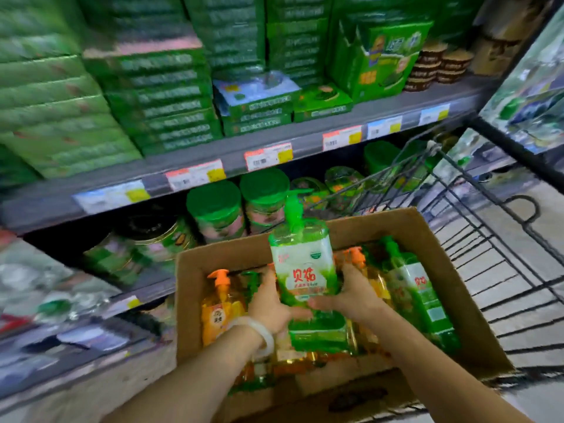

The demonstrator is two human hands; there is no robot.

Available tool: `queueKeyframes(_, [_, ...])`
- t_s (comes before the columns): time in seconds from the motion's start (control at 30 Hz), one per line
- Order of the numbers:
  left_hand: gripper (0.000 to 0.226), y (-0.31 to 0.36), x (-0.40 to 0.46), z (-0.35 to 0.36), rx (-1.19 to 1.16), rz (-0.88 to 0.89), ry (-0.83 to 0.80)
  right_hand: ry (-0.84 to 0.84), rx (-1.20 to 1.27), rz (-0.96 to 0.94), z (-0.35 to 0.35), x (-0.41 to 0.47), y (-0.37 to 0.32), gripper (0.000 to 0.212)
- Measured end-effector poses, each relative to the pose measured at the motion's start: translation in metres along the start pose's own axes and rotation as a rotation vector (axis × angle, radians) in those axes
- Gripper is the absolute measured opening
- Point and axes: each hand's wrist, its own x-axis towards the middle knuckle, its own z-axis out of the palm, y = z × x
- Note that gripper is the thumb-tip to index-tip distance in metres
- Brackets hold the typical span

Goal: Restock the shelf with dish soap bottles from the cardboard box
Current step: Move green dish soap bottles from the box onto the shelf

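A: While both hands hold the green bottle (302,270) up over the box (427,239), what should they do?

B: Hold tight. The left hand (270,303) has its fingers curled round one side, and the right hand (351,296) grips the other. Lift it straight, so the pump (294,206) does not catch, I think.

A: Where does it go?

B: Maybe the low shelf (146,288), by the green tubs (215,209). That is my guess.

A: What is left in the box?

B: An orange bottle (222,306) and more green ones (418,294). The box sits in a wire cart (488,239). Up top, a shelf (274,138) with price tags (268,155) holds green packs (164,96).
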Motion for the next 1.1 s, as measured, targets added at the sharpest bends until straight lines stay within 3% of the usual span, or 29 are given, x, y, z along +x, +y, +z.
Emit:
queueKeyframes(0.23, [0.077, -0.035, -0.099, -0.133, -0.106, 0.197, 0.332, -0.058, -0.118, -0.288, 0.115, -0.057, -0.111, 0.059])
queueKeyframes(0.47, [0.072, -0.099, -0.232, -0.278, -0.137, 0.28, 0.553, -0.227, -0.005, -0.497, 0.276, -0.144, -0.196, 0.048])
queueKeyframes(0.63, [0.07, -0.148, -0.33, -0.36, -0.114, 0.256, 0.732, -0.387, 0.003, -0.589, 0.387, -0.205, -0.238, 0.048])
queueKeyframes(0.83, [0.072, -0.205, -0.414, -0.44, -0.211, 0.2, 0.909, -0.516, -0.111, -0.7, 0.501, -0.253, -0.288, 0.071])
queueKeyframes(0.97, [0.079, -0.24, -0.444, -0.483, -0.331, 0.153, 1.029, -0.596, -0.176, -0.769, 0.568, -0.268, -0.318, 0.065])
queueKeyframes(1.1, [0.069, -0.28, -0.461, -0.537, -0.345, 0.133, 1.13, -0.683, -0.208, -0.809, 0.64, -0.276, -0.344, 0.063])
